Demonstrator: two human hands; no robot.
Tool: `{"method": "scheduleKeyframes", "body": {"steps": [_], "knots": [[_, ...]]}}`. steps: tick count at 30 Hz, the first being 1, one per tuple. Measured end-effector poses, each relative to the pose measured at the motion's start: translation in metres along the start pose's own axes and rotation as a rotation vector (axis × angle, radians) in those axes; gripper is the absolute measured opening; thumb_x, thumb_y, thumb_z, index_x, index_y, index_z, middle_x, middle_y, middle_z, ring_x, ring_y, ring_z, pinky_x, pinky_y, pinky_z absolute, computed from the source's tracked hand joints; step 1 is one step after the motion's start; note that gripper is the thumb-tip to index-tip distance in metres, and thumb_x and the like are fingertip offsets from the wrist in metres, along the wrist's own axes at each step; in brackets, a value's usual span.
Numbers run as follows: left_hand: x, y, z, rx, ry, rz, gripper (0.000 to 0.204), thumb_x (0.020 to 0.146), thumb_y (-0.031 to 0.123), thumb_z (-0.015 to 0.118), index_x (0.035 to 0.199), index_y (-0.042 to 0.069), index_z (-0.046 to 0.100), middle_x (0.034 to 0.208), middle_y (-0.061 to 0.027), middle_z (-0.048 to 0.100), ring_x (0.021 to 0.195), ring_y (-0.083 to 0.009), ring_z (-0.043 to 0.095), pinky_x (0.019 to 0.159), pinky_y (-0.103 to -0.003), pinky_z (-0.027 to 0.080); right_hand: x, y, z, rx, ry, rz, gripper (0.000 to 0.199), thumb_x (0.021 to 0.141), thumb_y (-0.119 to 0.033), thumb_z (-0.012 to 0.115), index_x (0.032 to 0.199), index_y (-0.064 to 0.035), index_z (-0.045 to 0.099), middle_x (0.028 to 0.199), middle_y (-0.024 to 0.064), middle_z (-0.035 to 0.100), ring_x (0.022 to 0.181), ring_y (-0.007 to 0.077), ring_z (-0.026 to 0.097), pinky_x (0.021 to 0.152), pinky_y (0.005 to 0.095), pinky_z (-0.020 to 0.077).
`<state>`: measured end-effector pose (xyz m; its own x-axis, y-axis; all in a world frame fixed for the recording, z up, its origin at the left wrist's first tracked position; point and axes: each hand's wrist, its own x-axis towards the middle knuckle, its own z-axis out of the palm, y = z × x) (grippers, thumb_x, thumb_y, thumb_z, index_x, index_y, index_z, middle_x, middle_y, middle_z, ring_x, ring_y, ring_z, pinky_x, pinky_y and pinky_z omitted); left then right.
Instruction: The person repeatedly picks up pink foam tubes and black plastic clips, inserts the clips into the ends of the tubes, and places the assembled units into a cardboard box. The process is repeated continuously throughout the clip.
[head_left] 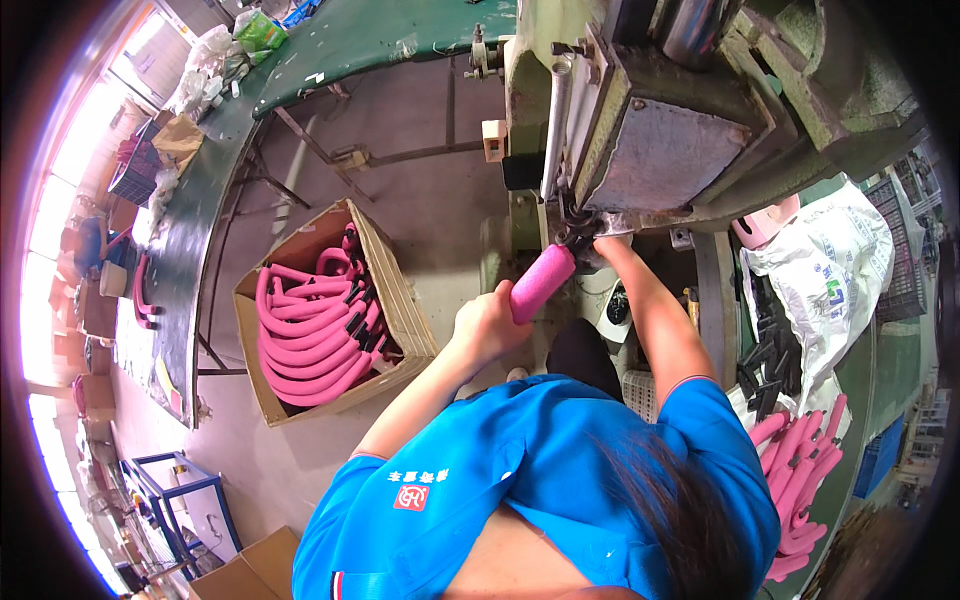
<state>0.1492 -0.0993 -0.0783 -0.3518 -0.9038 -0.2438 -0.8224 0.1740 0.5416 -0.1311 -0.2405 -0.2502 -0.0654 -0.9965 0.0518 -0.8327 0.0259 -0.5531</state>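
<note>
My left hand (488, 322) is closed around the near part of a pink foam-covered tube (543, 283). The tube slants up and to the right, and its far end meets the dark metal tooling (574, 226) under the head of a green press machine (670, 150). Reaching up from the right, my right hand (612, 248) is at the same tooling, close to the tube's far end. Its fingers are mostly hidden by the metal parts, so whether they grip anything does not show.
A cardboard box (415, 345) of curved pink foam-covered tubes with black ends stands on the floor at left. Green tables (390, 40) run behind and along the left. At right lie black plastic parts (770, 365), a white sack (835, 265) and more pink tubes (800, 470).
</note>
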Motion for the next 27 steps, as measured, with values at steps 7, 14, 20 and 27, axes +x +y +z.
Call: {"method": "scheduleKeyframes", "body": {"steps": [7,14,20,27], "knots": [[0.003,-0.001,0.002,-0.025,-0.032,-0.001,0.040,0.069,0.029,0.067,0.099,0.007,0.053,0.081,-0.0183,0.065,0.080,-0.0381,0.063,0.072,-0.047,0.051,-0.015,0.002,-0.017,0.221,0.249,0.052,0.055,0.085,-0.034,0.059,0.128,-0.0024,0.047,0.118,0.0190,0.058,0.104,0.0317,0.057,0.088,0.0427,0.0448],[0.000,0.001,-0.012,-0.076,0.046,0.067,0.039,0.067,0.026,0.067,0.096,0.006,0.053,0.079,-0.0197,0.064,0.080,-0.0387,0.063,0.071,-0.047,0.050,-0.072,-0.050,-0.081,1.049,0.032,0.262,0.010,0.079,-0.010,0.067,0.082,-0.0015,0.064,0.074,0.0036,0.063,0.062,0.0103,0.057,0.060,0.0236,0.0479],[-0.028,-0.020,-0.031,-0.085,-0.080,0.196,0.040,0.064,0.025,0.069,0.096,0.007,0.053,0.077,-0.0207,0.063,0.078,-0.0404,0.061,0.070,-0.048,0.049,-0.096,-0.107,-0.132,1.259,-0.229,0.203,0.008,0.081,-0.010,0.070,0.085,-0.0052,0.065,0.074,0.0024,0.065,0.064,0.0098,0.061,0.061,0.0235,0.0519],[-0.071,-0.067,-0.023,-0.193,-0.019,0.072,0.037,0.064,0.024,0.070,0.093,0.008,0.054,0.075,-0.0197,0.062,0.078,-0.0402,0.061,0.069,-0.046,0.048,-0.097,-0.133,-0.126,1.297,-0.256,0.239,0.009,0.080,-0.012,0.070,0.084,-0.0067,0.064,0.071,0.0011,0.062,0.060,0.0095,0.058,0.058,0.0233,0.0495]]}}
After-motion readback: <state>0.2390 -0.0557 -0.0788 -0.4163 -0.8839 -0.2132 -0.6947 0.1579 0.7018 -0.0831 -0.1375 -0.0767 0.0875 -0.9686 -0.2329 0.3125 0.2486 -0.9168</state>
